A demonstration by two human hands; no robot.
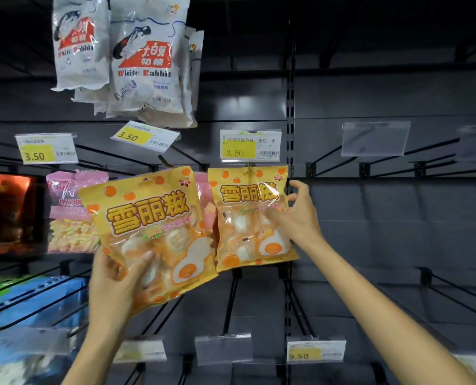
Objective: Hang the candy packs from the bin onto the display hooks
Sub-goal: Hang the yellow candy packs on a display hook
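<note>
My left hand (114, 284) grips the lower left corner of an orange candy pack (150, 226) with egg-shaped sweets printed on it, held tilted in front of the display. A second, identical orange pack (248, 218) hangs on a display hook (250, 165) under a 3.50 price tag. My right hand (298, 215) rests against the right side of that hanging pack, thumb on its front and fingers spread at its edge. The bin is out of view.
White Rabbit candy bags (145, 65) hang at the upper left. Pink packs (72, 212) hang left of the orange ones. Bare black hooks (384, 157) stick out at the right and several more below, with price tags (314, 352) on their tips.
</note>
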